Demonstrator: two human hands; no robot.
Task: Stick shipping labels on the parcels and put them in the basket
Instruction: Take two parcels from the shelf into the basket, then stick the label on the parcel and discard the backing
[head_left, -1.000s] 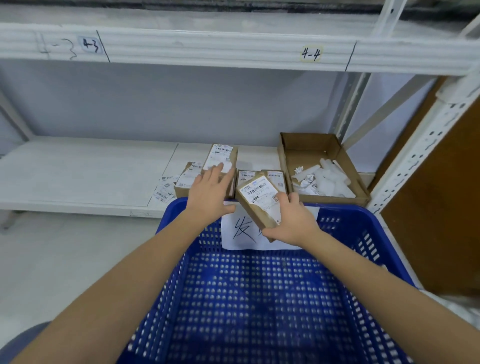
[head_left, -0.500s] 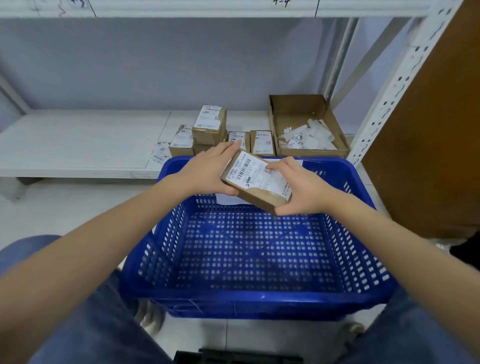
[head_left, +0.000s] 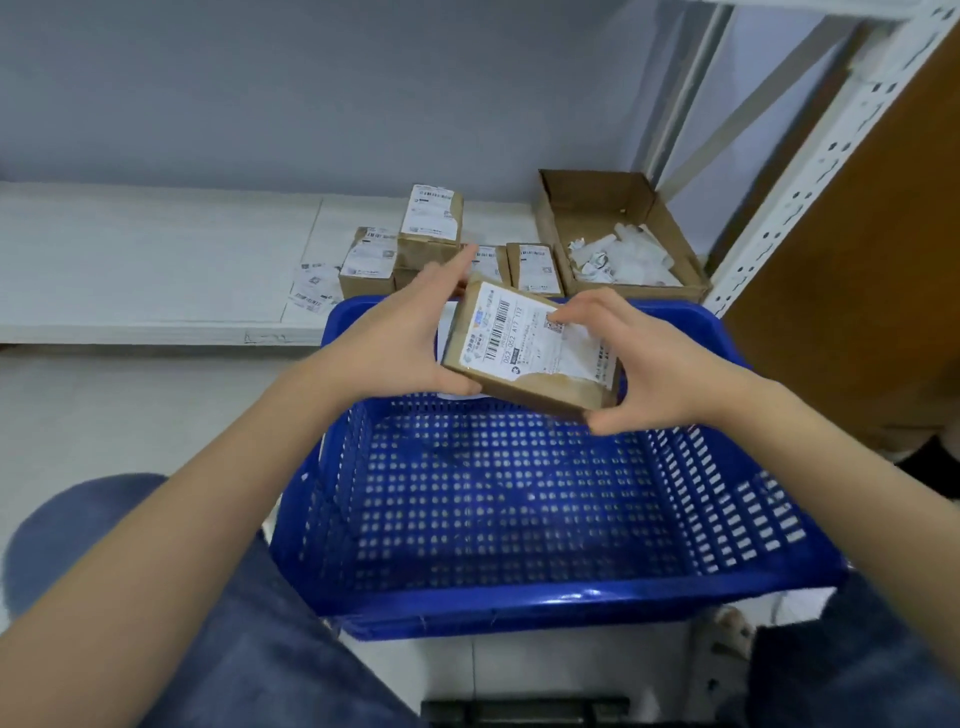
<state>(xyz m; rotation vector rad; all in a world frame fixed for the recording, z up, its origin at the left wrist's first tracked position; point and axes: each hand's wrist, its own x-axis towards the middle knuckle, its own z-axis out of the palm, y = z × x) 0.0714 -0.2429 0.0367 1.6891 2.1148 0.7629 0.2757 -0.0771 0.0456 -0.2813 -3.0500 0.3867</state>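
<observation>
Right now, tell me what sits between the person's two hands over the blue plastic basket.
In the head view, a brown cardboard parcel with a white shipping label, held between the left hand and right hand.

basket (head_left: 545, 603): blue, full of little holes
parcel (head_left: 535, 387): brown
label (head_left: 524, 338): white, black stripes
shelf (head_left: 156, 260): white
trousers (head_left: 270, 649): blue

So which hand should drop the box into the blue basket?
Probably the left hand: its thumb is under the parcel and its fingers reach the far edge, over the basket. The right hand only pinches the corner, fingers on the label.
</observation>
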